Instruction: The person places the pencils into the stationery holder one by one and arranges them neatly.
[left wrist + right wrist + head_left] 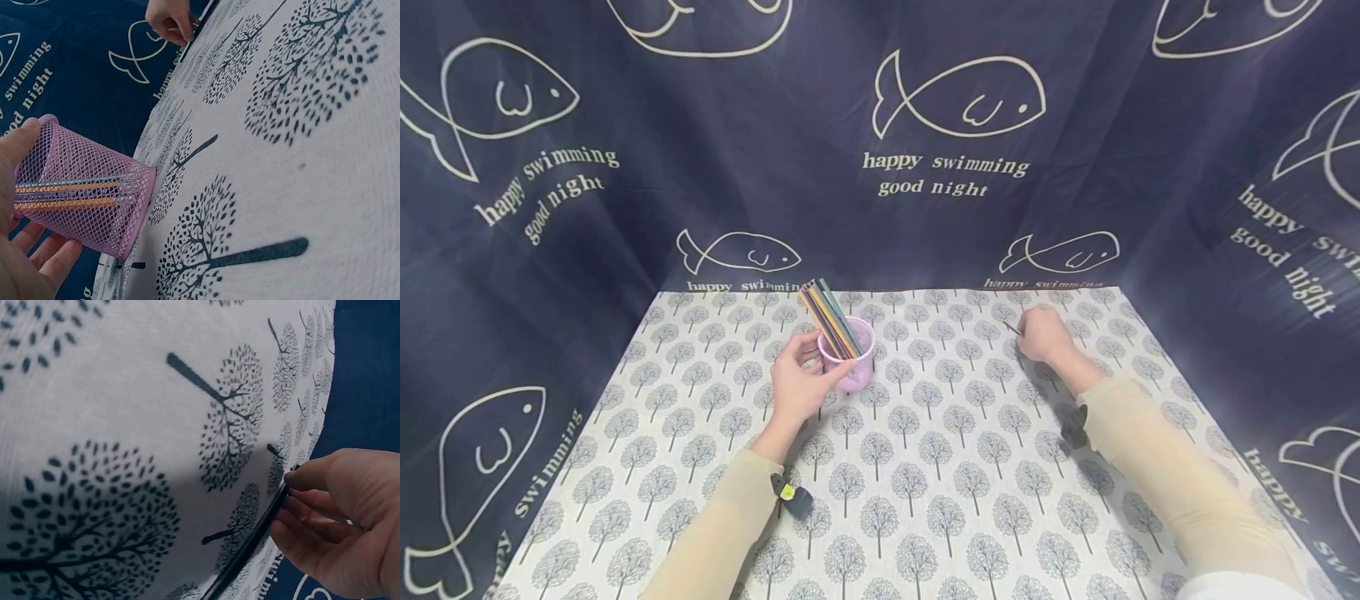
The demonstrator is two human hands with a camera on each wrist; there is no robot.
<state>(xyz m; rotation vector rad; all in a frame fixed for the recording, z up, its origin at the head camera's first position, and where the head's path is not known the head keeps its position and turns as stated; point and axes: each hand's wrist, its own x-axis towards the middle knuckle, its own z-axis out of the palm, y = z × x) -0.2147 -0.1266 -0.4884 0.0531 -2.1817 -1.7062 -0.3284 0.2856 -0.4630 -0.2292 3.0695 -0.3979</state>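
Note:
My left hand (805,379) holds a pink mesh pencil cup (853,379) near the middle of the table, thumb at the near side of its rim and fingers round the other side. The cup stands with its base at the cloth in the left wrist view. Several coloured pencils (831,321) lean out of it to the left, with orange, yellow and teal among them. Farther right, toward the back of the table, my right hand (1045,335) pinches a slim dark pencil (250,540) between thumb and fingers, low over the cloth.
A white cloth (925,467) printed with grey trees covers the table. Dark blue curtains (955,233) with fish drawings and lettering hang close behind its back edge and along both sides.

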